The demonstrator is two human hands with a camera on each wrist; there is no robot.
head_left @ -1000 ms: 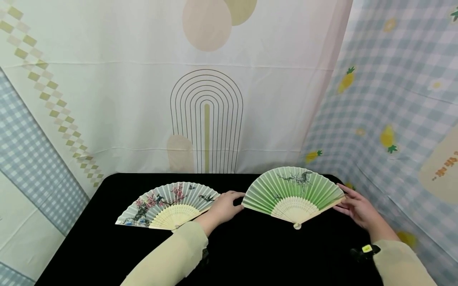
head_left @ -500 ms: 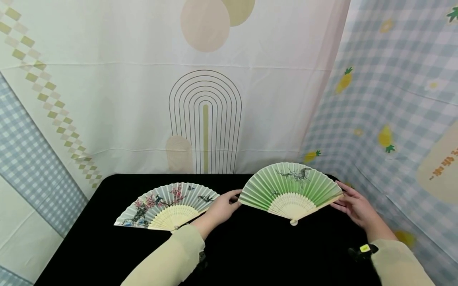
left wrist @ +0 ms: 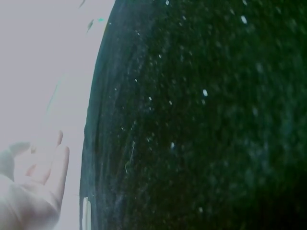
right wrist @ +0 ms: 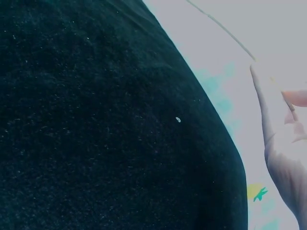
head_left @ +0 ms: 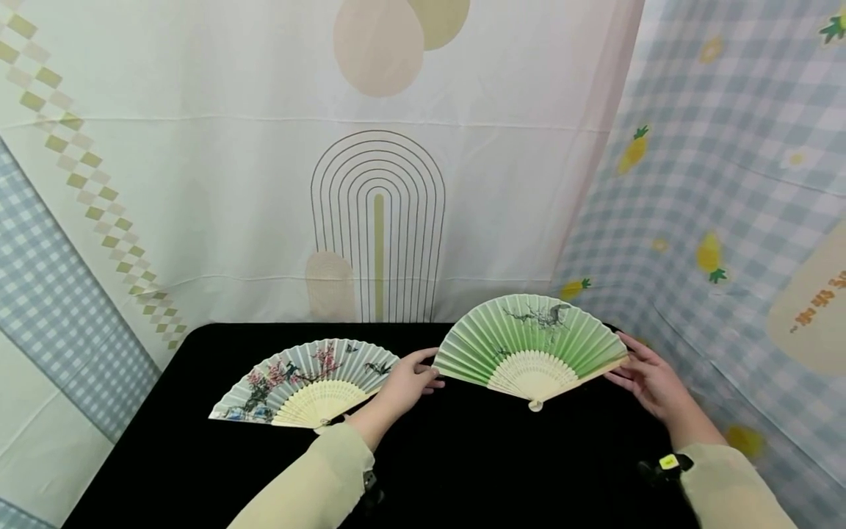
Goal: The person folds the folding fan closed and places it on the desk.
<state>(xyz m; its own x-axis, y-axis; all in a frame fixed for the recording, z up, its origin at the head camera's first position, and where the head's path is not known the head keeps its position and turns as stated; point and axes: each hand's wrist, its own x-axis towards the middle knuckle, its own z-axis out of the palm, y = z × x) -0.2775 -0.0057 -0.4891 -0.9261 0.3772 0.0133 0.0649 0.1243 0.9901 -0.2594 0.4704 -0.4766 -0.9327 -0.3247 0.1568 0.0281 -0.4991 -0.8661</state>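
A spread green folding fan point(head_left: 529, 345) with a dark branch-and-bird print is in the head view, ribs and pivot pointing toward me. My left hand point(head_left: 405, 386) pinches its left end between thumb and fingers. At the opposite end, my right hand point(head_left: 651, 378) holds the outer rib, thumb in front. A second spread folding fan point(head_left: 324, 400), white with pink blossoms, lies on the black table left of my left hand; my forearm passes close to its right edge. Both wrist views are overexposed around the left hand point(left wrist: 36, 191) and the right hand point(right wrist: 283, 143), hiding grip details.
The black-covered table point(head_left: 515, 470) has rounded back corners. Behind it hangs a pale curtain point(head_left: 231, 206) with an arch print. A blue checked curtain point(head_left: 747, 147) with pineapples closes off the right side, near my right hand.
Both hands have shifted the green fan slightly left and farther back, its pivot now a bit higher in view. The blossom fan stays in place on the table.
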